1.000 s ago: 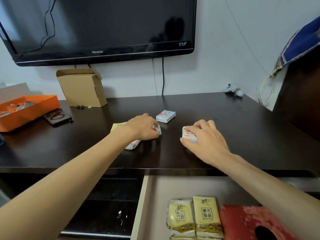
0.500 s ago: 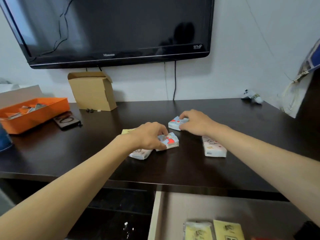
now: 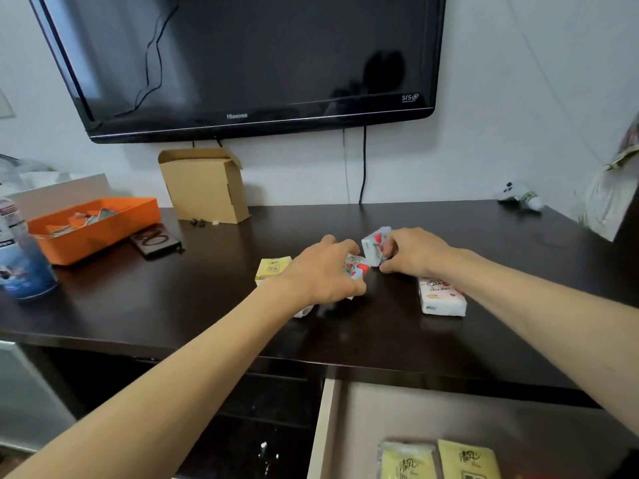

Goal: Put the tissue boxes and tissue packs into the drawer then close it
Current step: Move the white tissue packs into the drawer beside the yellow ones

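Observation:
My left hand (image 3: 323,273) is closed over a small blue-and-red patterned tissue pack (image 3: 356,267) on the dark table (image 3: 484,243), with another white pack partly hidden under it. My right hand (image 3: 413,252) grips a second blue-and-red tissue pack (image 3: 373,245), tilted up off the table beside the first. A white tissue pack with a cartoon print (image 3: 441,297) lies under my right wrist. A yellow tissue pack (image 3: 272,267) lies left of my left hand. The open drawer (image 3: 321,426) below holds two yellow tissue packs (image 3: 439,459).
An orange tray (image 3: 103,229) and a blue can (image 3: 20,264) stand at the left. A dark flat case (image 3: 155,240) and an open cardboard box (image 3: 205,186) sit behind. A television hangs on the wall above. A small white object (image 3: 518,197) lies at the back right.
My right hand has picked up the far blue-and-red pack and brought it toward my left hand. My left hand stays on its pack. The camera has tilted up.

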`<move>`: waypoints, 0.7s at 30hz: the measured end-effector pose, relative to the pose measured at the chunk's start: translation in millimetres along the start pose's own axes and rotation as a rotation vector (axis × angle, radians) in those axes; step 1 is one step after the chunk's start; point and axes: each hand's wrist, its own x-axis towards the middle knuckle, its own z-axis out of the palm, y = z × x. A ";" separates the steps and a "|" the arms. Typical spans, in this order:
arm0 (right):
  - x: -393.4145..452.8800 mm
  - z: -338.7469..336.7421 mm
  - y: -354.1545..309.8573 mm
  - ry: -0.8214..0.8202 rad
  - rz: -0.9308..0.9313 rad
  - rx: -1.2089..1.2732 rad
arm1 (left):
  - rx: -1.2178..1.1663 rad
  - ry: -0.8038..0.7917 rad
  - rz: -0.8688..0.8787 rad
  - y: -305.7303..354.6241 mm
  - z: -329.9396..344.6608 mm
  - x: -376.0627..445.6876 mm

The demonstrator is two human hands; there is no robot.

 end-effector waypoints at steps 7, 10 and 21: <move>-2.9 0.4 -15.2 0.225 -0.016 0.066 | -0.065 0.125 -0.107 -10.2 -5.0 -39.2; 12.3 4.2 -19.3 0.145 0.018 0.193 | -0.102 0.195 -0.139 -20.8 0.0 -46.0; 32.1 35.7 -28.6 0.103 -0.001 0.214 | -0.202 0.351 -0.130 -30.0 26.4 -55.4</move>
